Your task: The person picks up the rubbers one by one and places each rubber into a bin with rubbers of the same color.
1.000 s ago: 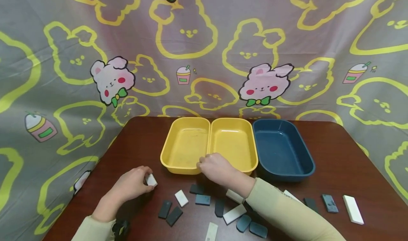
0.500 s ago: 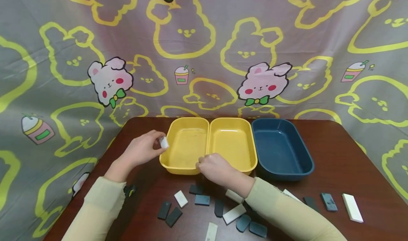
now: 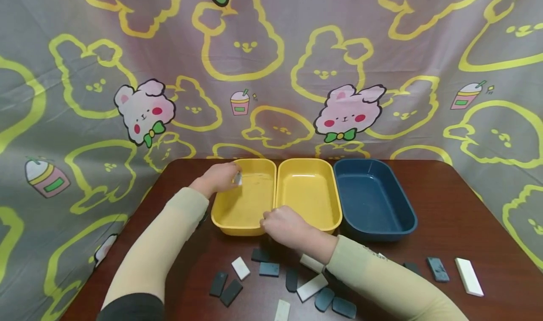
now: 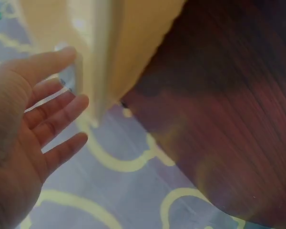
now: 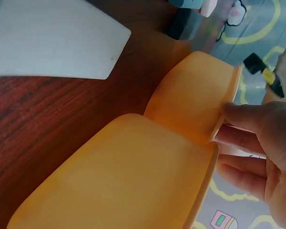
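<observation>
My left hand [image 3: 220, 177] is over the left part of the left yellow bin [image 3: 246, 210]. It holds a small white block [image 3: 238, 178] between thumb and fingers. The block [image 4: 66, 78] is partly hidden by the thumb in the left wrist view, close to the bin's blurred rim. At the near side, my right hand [image 3: 285, 226] grips the left yellow bin's rim where it meets the right yellow bin [image 3: 307, 196]. The right wrist view has the thumb [image 5: 236, 114] on the outer wall and fingers behind the rim.
A blue bin [image 3: 373, 208] stands right of the yellow ones. Several white, black and blue-grey blocks lie in front, including a white block [image 3: 240, 268] and a black block [image 3: 231, 292]. More lie right, like a long white block [image 3: 469, 276]. A patterned cloth [image 3: 271, 76] hangs behind.
My left hand has carried the white block up from the table's left side, rightward and away, to over the left yellow bin. The right hand has stayed at the rim.
</observation>
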`<state>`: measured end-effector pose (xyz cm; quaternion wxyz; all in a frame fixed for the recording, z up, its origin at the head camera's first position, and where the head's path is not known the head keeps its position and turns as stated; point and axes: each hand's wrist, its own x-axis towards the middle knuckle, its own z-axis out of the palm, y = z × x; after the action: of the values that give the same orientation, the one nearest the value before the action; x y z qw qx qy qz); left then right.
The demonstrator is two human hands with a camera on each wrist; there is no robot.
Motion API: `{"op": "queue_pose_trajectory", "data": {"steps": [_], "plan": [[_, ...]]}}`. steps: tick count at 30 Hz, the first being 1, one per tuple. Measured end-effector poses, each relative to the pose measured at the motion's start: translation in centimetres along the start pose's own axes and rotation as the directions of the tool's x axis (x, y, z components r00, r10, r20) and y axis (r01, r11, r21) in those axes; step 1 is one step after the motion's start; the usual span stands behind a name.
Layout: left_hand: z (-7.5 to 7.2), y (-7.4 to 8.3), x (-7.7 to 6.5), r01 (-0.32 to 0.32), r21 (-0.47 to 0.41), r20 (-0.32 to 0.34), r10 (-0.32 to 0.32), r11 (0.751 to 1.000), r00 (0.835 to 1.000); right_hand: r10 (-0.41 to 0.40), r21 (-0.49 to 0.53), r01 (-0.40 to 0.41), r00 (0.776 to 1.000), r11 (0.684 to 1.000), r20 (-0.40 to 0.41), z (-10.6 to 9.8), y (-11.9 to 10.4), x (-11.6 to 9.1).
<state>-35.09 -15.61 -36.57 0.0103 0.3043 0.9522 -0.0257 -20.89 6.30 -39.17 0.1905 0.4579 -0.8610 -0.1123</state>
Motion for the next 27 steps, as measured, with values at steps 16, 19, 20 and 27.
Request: {"op": "queue_pose_trajectory", "data": {"steps": [16,19,20,27], "plan": [[1.6,0.9,3.6,-0.03,0.183,0.17,-0.001,0.983,0.986,0.007,0.022,-0.007,1.0,1.0,-0.011,0.0,0.1,-0.3],[1.7,1.0,3.7,-0.033,0.167,0.215,-0.003,0.985,0.977,-0.002,0.023,0.002,1.0,1.0,-0.027,0.1,0.1,-0.2],[1.8,1.0,3.7,-0.031,0.161,0.233,-0.008,0.986,0.972,-0.004,0.02,0.005,0.999,1.0,-0.033,0.1,0.1,-0.2],[2.0,1.2,3.6,-0.039,0.186,0.259,-0.01,0.982,0.966,-0.009,-0.009,0.009,0.999,1.0,-0.031,0.1,-0.1,-0.1]]}}
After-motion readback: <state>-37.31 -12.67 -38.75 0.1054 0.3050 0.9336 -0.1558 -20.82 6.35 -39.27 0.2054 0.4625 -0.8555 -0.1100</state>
